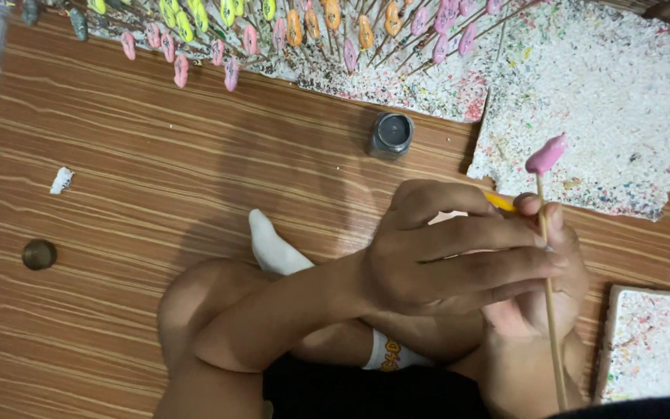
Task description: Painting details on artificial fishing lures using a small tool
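Head view of a seated person at work over a brown wood-grain floor [118, 155]. The right hand [540, 299] grasps a thin wooden skewer [552, 310] low on its shaft; the skewer carries a small pink moulded piece [546, 154] at its top end. The left hand [459, 248] lies across the right, fingers curled over a slim yellow-handled tool [499, 202], probably a fine brush, though only a short length of it shows.

Step in hand, as judged: the pink piece is being held steady for decoration while the tool is readied beside the shaft. The next move would call for a firm hold on the skewer and a fine, light touch at its tip.

Orientation: the skewer's long axis runs almost straight away from the person, leaning slightly left toward its top; the pink piece points toward the far right corner of the floor, over the near edge of a white paint-speckled foam slab [614, 93].

A small round dark-lidded jar [390, 134] stands just beyond the hands. Further skewered pieces in pink, orange and yellow [296, 27] stand in foam along the far edge. A second speckled foam slab [653, 341] lies at the near right.
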